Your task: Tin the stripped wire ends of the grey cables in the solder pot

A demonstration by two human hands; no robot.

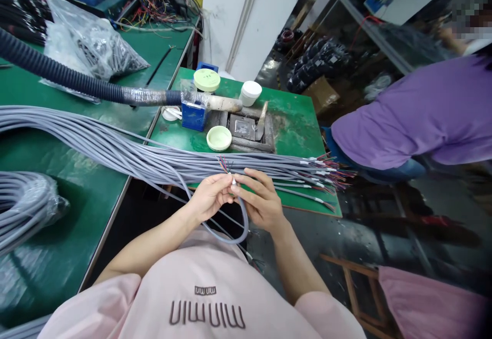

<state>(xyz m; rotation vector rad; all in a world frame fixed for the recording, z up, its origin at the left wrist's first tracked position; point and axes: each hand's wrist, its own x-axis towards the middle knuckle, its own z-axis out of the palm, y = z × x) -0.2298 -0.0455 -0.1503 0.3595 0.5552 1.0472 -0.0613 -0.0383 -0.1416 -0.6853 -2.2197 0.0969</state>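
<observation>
Both hands meet in front of my chest at the end of one grey cable point(244, 221). My left hand point(211, 195) pinches the cable end, where thin coloured wires point(224, 164) fan out above the fingers. The fingertips of my right hand point(261, 198) close on the same end, at a small white band point(233, 180) around it. Below the hands the cable bends in a loop. Just beyond lies a thick bundle of grey cables point(184, 158), running left to right, with stripped coloured wire ends point(334, 171) and white bands at its right.
On the green table point(295, 118) are a framed metal pot point(243, 126), a scraper point(262, 120), a pale green dish point(219, 138), a white tub point(250, 93) and a black hose point(96, 86). A coiled cable point(28, 200) lies left. A person in purple point(418, 113) is at right.
</observation>
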